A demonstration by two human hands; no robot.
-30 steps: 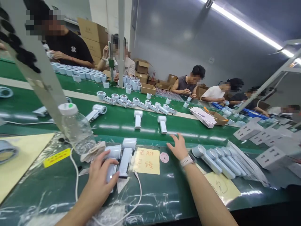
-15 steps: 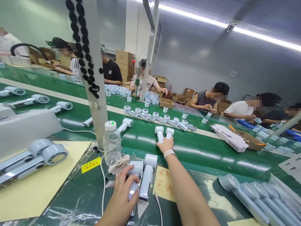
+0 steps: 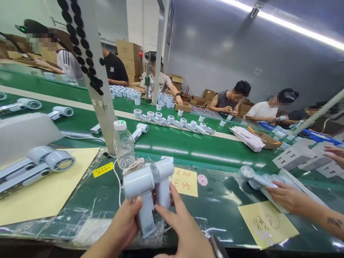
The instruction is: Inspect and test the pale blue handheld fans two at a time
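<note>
In the head view, two light-blue devices with drum-shaped heads and flat handles stand close together before me. My left hand (image 3: 126, 224) is closed round the handle of the nearer device (image 3: 146, 208), its thumb in front. Just right of it, the second device (image 3: 164, 170) has its handle between the thumb and fingers of my right hand (image 3: 185, 225). That thumb points left, close to the first handle. My other right fingers are partly hidden. Behind these heads shows a bit of another light-blue part (image 3: 167, 157).
A clear bottle (image 3: 124, 145) stands behind a crumpled cloth. Handwritten yellow notes (image 3: 185, 182) lie on the bench. At right, a co-worker's hand (image 3: 287, 197) holds another device above a row. Several devices lie along the green belt (image 3: 172, 147); others are on yellow paper (image 3: 70, 193) at left.
My right hand has come back from the belt, where it touched two devices no longer there. My left hand now grips a device. Co-worker's hands have appeared at right; the view has shifted.
</note>
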